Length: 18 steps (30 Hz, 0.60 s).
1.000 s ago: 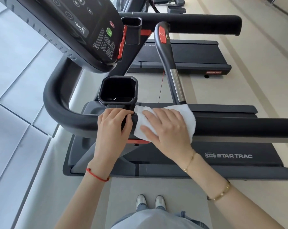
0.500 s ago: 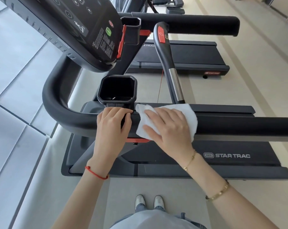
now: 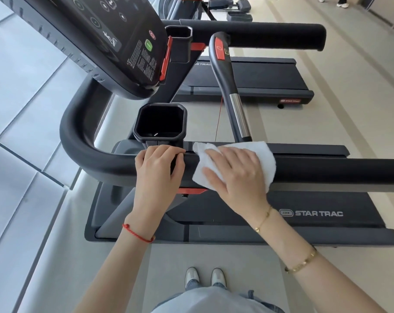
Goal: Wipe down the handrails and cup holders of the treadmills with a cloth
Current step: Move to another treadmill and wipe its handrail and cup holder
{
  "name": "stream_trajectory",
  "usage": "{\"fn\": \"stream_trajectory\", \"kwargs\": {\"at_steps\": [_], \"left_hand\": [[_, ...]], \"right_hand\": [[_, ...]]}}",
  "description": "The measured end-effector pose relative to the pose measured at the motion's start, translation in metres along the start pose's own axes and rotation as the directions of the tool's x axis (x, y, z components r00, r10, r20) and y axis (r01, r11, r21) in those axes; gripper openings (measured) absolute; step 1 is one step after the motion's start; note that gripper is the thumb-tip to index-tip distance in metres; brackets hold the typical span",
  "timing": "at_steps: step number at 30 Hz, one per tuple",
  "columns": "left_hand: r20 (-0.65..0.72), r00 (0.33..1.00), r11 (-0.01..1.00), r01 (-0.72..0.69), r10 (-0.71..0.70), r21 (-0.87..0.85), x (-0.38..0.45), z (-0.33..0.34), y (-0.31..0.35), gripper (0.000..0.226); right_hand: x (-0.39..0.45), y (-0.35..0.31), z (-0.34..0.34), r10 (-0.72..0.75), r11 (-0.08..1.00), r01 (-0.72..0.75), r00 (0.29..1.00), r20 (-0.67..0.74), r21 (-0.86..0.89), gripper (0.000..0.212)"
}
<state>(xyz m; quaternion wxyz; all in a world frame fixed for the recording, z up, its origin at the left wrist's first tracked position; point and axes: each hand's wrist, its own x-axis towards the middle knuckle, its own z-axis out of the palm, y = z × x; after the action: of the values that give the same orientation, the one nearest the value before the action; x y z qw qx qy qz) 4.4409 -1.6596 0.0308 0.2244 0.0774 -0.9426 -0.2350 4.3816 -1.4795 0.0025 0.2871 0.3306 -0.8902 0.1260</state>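
The near treadmill's black padded handrail (image 3: pixel 338 171) runs across the middle and curves up at the left. A white cloth (image 3: pixel 265 154) is draped over it, and my right hand (image 3: pixel 236 170) presses the cloth onto the rail with fingers spread. My left hand (image 3: pixel 157 170) grips the rail just left of the cloth, fingers curled over its top. A square black cup holder (image 3: pixel 137 129) sits right behind my left hand. A second cup holder (image 3: pixel 179 47) and a far handrail (image 3: pixel 270 35) lie beyond.
The console panel (image 3: pixel 90 35) overhangs at upper left. A slanted grip bar (image 3: pixel 227 86) with a metal section ends just behind the cloth. Treadmill decks (image 3: pixel 327 213) lie below the rails. My shoes (image 3: pixel 205 276) stand on the floor beside the deck.
My right hand has slid the cloth a short way to the right along the rail. My left hand has kept its hold.
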Motion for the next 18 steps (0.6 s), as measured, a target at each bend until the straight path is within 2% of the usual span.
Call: {"fn": "stream_trajectory", "kwargs": {"at_steps": [2,4,6,9,11,15,18], "left_hand": [[0.000,1.000,1.000,0.009,-0.009,0.000,0.000,0.001,0.001,0.020],[-0.004,1.000,1.000,0.012,-0.012,0.000,0.000,0.002,0.001,0.020],[-0.006,1.000,1.000,0.013,-0.013,-0.005,0.000,0.002,0.001,0.020],[-0.002,1.000,1.000,0.014,-0.014,-0.004,0.000,0.002,0.000,0.021],[0.003,1.000,1.000,0.016,-0.016,-0.006,0.000,0.001,0.001,0.021],[0.008,1.000,1.000,0.006,-0.006,-0.008,-0.001,0.001,0.004,0.020],[0.007,1.000,1.000,0.005,-0.005,-0.002,-0.001,0.002,0.010,0.019]], "right_hand": [[-0.008,0.014,-0.005,-0.108,0.994,0.108,0.994,0.000,-0.002,0.039],[-0.017,0.033,-0.011,-0.144,0.989,0.144,0.990,0.008,-0.018,0.041],[-0.019,0.051,-0.018,-0.044,0.999,0.044,0.999,-0.007,-0.022,0.037],[-0.001,0.057,-0.022,0.234,0.972,-0.235,0.972,-0.033,-0.018,0.032],[0.012,0.043,-0.018,0.287,0.958,-0.287,0.958,-0.028,-0.022,0.033],[0.011,0.008,-0.003,0.109,0.994,-0.109,0.994,-0.025,0.001,0.033],[0.001,0.015,-0.003,-0.004,1.000,0.003,0.997,-0.075,-0.003,0.033]]}}
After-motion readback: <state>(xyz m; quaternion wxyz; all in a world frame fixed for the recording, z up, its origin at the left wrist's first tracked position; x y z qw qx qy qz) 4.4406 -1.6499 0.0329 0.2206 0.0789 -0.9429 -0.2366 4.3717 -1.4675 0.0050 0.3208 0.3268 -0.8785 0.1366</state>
